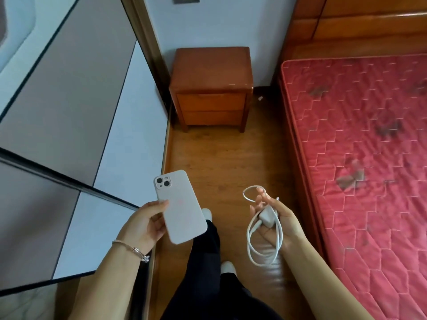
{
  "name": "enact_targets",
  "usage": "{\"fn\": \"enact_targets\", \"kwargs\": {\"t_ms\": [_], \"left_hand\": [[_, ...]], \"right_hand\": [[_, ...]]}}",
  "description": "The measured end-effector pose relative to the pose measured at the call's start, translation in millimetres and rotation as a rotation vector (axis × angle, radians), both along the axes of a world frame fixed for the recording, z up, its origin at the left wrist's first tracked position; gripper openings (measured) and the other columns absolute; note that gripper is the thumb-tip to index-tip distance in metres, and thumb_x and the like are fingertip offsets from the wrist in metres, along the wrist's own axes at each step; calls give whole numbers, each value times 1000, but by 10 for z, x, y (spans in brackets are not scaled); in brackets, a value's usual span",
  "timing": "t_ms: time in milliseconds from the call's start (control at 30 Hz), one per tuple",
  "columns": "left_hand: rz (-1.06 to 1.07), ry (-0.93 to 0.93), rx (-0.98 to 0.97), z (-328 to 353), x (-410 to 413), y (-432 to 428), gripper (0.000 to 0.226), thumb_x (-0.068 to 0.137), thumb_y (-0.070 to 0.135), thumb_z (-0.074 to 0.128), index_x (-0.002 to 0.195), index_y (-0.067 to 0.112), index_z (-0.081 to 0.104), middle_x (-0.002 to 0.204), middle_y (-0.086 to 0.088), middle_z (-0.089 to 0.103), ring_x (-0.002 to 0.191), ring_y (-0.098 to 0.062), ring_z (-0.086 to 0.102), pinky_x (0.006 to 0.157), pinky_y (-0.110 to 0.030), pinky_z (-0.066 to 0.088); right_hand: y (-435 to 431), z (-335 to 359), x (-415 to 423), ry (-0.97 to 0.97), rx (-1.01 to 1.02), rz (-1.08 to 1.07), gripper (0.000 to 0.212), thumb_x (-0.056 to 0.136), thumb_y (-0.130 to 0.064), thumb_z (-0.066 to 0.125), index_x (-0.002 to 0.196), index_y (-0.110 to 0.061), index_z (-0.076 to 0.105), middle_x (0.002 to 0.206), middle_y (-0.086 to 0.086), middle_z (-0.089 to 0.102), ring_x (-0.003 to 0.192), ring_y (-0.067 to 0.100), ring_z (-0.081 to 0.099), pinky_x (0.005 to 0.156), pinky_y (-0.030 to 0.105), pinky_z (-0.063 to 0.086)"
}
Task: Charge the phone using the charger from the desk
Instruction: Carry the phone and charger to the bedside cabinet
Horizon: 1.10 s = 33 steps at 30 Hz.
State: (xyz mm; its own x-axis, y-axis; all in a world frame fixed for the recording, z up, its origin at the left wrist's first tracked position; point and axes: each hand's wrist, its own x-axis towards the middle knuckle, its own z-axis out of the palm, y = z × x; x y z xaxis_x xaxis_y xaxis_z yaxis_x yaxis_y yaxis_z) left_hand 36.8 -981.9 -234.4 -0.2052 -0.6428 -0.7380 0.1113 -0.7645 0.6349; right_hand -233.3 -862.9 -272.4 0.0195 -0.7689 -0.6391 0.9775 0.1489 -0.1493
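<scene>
Your left hand [142,225] grips the white matte-cased rectangular phone [182,211] by its left edge, thumb on its back, camera lenses facing up, above the wooden floor [226,153]. Your right hand [280,219], palm up with fingers curled, holds the white plastic charger block [268,216], and its looped white cable [251,243] hangs below.

Two hands [144,224] [280,219], one phone [181,207], one charger [268,215] — one nightstand [211,72], one mattress [369,135].

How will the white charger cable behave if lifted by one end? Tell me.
Probably floppy: the cable hangs in loose loops below the right hand. Likely light, since a loose grip holds it. Its loops may snag.
</scene>
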Motion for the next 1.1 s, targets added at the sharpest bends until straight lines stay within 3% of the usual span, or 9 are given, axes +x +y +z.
{"fn": "enact_targets", "kwargs": {"t_ms": [367,533,667,1100], "left_hand": [[41,-11,-16,94,-115,-1680,5,81,11,60,86,14,61,81,-5,76,83,-21,70,69,-33,54],[9,35,-61,210,-318,-2430,15,69,14,65,83,13,59,80,-5,76,76,-18,73,58,-28,57],[32,30,-55,201,-571,-2842,8,77,11,61,83,14,57,80,-4,75,74,-16,72,65,-31,54],[113,23,-21,111,-1699,-4000,10,76,12,63,85,14,61,81,-3,76,80,-16,71,67,-30,53]], "right_hand": [[-1674,50,-225,-11,35,-15,27,82,-12,64,109,-12,65,81,3,64,67,11,62,68,33,58],[-2433,136,-298,-7,36,-7,18,84,-14,65,101,-10,69,82,3,64,67,10,61,66,32,57],[-2843,150,-410,-1,28,-1,22,86,-13,62,107,-11,66,76,2,63,60,10,61,66,32,57],[-4152,140,-1608,56,119,16,19,78,-12,67,96,-8,70,61,2,57,56,11,60,67,31,58]]}}
